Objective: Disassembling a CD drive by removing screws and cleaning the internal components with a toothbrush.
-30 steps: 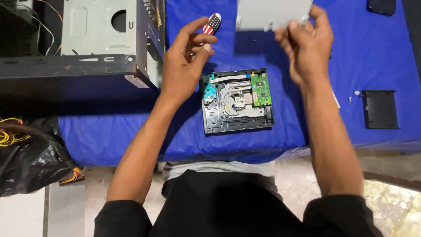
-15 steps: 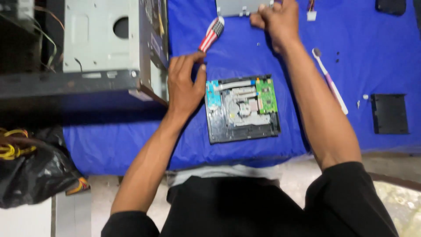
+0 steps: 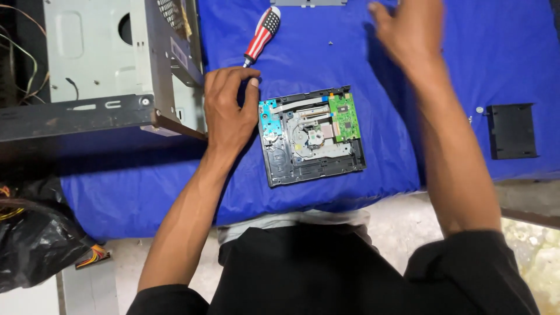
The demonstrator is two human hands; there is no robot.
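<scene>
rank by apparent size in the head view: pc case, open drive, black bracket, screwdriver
1. pc case, cut off by the frame
2. open drive
3. black bracket
4. screwdriver, longer than the bracket but far slimmer

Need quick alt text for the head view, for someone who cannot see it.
An opened disc drive lies on a blue cloth, the left hand resting at its left edge. The blurred right hand is open above the cloth; a red-handled screwdriver and a computer case lie to the left.

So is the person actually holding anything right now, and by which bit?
Nothing is held. The left hand rests on the blue cloth beside the opened disc drive; the blurred right hand hangs empty.
</scene>
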